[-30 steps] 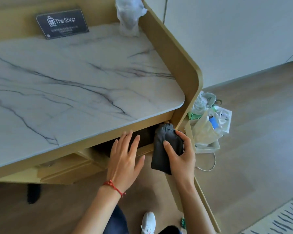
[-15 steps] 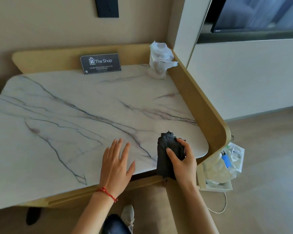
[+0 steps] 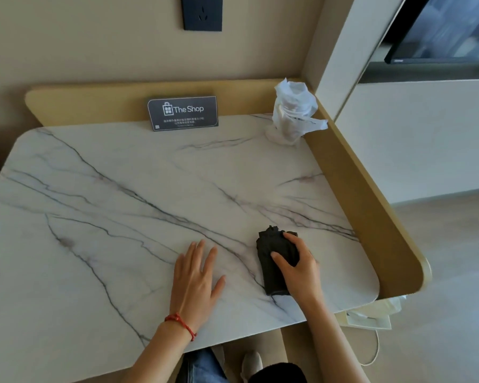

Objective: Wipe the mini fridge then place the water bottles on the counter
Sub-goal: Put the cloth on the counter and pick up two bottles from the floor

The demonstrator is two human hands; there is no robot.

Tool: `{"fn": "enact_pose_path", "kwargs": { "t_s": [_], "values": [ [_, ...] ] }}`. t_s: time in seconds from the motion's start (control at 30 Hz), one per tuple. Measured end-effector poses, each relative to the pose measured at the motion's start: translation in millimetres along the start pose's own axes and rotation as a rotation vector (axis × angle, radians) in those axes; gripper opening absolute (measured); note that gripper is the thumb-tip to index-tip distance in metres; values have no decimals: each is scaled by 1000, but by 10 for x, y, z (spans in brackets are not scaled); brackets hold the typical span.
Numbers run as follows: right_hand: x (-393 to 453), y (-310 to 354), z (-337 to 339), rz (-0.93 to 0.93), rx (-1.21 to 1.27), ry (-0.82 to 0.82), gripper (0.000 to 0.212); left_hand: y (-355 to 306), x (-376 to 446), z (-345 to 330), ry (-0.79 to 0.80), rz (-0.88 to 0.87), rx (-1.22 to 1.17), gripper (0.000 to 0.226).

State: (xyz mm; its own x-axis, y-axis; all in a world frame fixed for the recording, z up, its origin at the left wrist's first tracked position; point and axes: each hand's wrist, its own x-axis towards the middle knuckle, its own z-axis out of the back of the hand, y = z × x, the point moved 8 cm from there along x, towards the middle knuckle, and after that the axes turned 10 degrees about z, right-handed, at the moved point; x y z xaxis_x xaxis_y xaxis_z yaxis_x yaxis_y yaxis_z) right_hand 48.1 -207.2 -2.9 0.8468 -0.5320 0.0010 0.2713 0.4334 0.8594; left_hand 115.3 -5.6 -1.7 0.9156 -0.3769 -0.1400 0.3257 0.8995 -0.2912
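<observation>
A white marble counter (image 3: 150, 205) with grey veins fills most of the view. My right hand (image 3: 297, 268) presses a folded dark cloth (image 3: 274, 261) flat onto the counter near its front right corner. My left hand (image 3: 195, 283) lies flat on the marble just left of the cloth, fingers spread, holding nothing; a red cord sits on that wrist. No mini fridge and no water bottles show in this view.
A dark "The Shop" sign (image 3: 183, 113) leans on the gold back rim. A crumpled white plastic wrap (image 3: 295, 111) stands at the back right corner. The gold side wall (image 3: 371, 217) bounds the right edge. A white tray with bags (image 3: 371, 317) sits on the floor.
Both hands rose from below the counter's front edge onto the marble top. The cloth came up with my right hand and now rests on the counter. The view tilted upward.
</observation>
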Motion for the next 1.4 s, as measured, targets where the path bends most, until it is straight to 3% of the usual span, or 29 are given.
{"fn": "enact_pose_path", "kwargs": {
  "t_s": [0.27,0.4,0.5,0.73,0.97,1.4],
  "values": [
    [7,126,-46,167,-335,83,50,-6,-52,-70,44,102,24,57],
    [13,162,13,209,-466,105,52,6,-96,-84,60,158,0,68],
    [-5,205,65,266,-503,103,54,-2,-157,-60,46,195,-22,79],
    [-162,315,183,369,-476,130,54,-123,-375,-32,9,219,2,76],
    [-497,229,420,284,-500,92,55,-201,-635,-46,20,104,38,74],
    [-2265,-31,744,-67,-559,-249,53,-276,-1230,-119,103,-331,117,70]
  ]
}}
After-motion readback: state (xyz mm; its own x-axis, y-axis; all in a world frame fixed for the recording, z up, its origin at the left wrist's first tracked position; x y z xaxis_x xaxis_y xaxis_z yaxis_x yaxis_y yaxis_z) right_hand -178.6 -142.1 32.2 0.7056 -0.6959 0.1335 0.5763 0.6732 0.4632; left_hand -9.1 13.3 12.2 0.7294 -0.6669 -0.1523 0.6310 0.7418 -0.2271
